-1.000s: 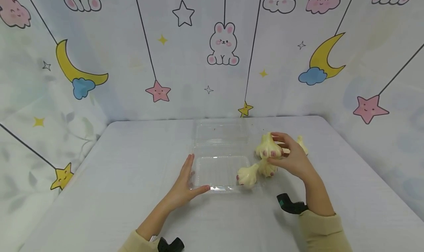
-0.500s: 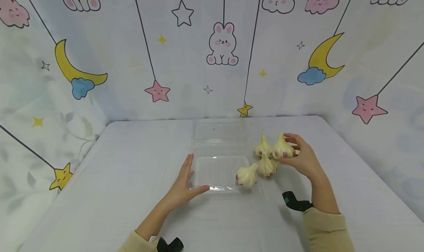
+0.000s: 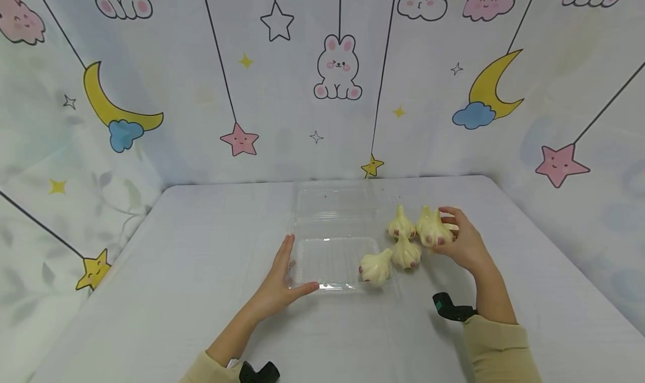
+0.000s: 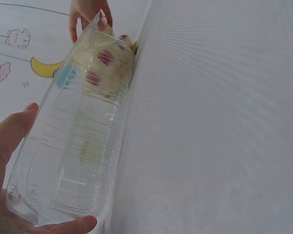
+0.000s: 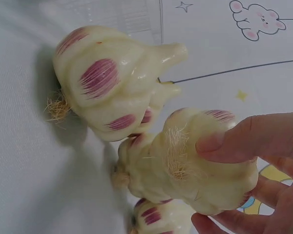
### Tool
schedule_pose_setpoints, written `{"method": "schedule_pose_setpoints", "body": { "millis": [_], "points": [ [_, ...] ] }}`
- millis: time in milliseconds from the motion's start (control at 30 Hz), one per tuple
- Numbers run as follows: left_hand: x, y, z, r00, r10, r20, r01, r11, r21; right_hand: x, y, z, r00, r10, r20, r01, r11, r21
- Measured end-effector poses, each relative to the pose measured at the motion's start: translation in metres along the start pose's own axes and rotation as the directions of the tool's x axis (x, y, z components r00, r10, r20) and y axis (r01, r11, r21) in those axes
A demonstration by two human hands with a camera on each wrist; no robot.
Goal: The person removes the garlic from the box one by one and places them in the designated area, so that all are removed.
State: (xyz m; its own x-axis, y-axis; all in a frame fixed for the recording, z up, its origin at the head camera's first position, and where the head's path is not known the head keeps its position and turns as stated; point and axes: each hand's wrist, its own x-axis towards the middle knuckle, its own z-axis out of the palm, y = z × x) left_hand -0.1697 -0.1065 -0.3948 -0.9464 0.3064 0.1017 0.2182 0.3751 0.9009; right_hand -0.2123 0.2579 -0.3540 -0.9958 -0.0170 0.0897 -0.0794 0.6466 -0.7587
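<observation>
My left hand (image 3: 274, 288) lies at the near left corner of a clear plastic clamshell box (image 3: 335, 260), its straight fingers along the side and thumb on the front rim. The box's lid (image 3: 335, 200) is folded back. My right hand (image 3: 463, 243) holds a cream garlic bulb (image 3: 437, 233) with purple patches. In the right wrist view, the thumb presses beside the roots of the held bulb (image 5: 185, 170). Another bulb's neck (image 3: 425, 210) shows behind it, mostly hidden. Left of it stand two bulbs, one behind the other (image 3: 400, 224). A tilted bulb (image 3: 375, 268) sits at the box's right edge.
A white cloth-covered table (image 3: 216, 226) lies under everything. Behind it rises a white backdrop (image 3: 282, 92) with printed rabbits, moons and stars. Black wrist mounts (image 3: 453, 309) stick out from both forearms.
My right hand has carried its garlic bulb right, away from above the other bulbs, uncovering the one at the back. Over the last half second the bulb has sunk slightly. My left hand stays put.
</observation>
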Motion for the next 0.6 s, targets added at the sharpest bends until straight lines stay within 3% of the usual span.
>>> {"method": "schedule_pose_setpoints", "body": {
  "millis": [67, 133, 400, 467, 600],
  "points": [
    [-0.003, 0.011, -0.002, 1.000, -0.007, 0.000, 0.007, 1.000, -0.012, 0.000, 0.001, 0.000, 1.000, 0.009, 0.009, -0.009, 1.000, -0.010],
    [-0.003, 0.012, -0.002, 1.000, -0.005, 0.002, 0.005, 1.000, -0.016, 0.000, 0.002, 0.000, 1.000, 0.016, 0.013, -0.016, 1.000, -0.022],
    [0.007, -0.021, 0.004, 1.000, -0.007, -0.007, 0.007, 1.000, 0.028, 0.002, 0.009, 0.005, 0.998, 0.051, 0.042, -0.047, 0.995, -0.092],
    [0.006, -0.018, 0.004, 1.000, -0.011, -0.007, 0.011, 1.000, 0.023, 0.003, 0.010, 0.007, 0.997, 0.057, 0.042, -0.053, 0.993, -0.108],
    [0.000, 0.001, 0.000, 1.000, -0.009, 0.000, 0.009, 1.000, -0.004, 0.004, 0.011, 0.010, 0.998, 0.062, 0.033, -0.057, 0.989, -0.136]
  ]
}}
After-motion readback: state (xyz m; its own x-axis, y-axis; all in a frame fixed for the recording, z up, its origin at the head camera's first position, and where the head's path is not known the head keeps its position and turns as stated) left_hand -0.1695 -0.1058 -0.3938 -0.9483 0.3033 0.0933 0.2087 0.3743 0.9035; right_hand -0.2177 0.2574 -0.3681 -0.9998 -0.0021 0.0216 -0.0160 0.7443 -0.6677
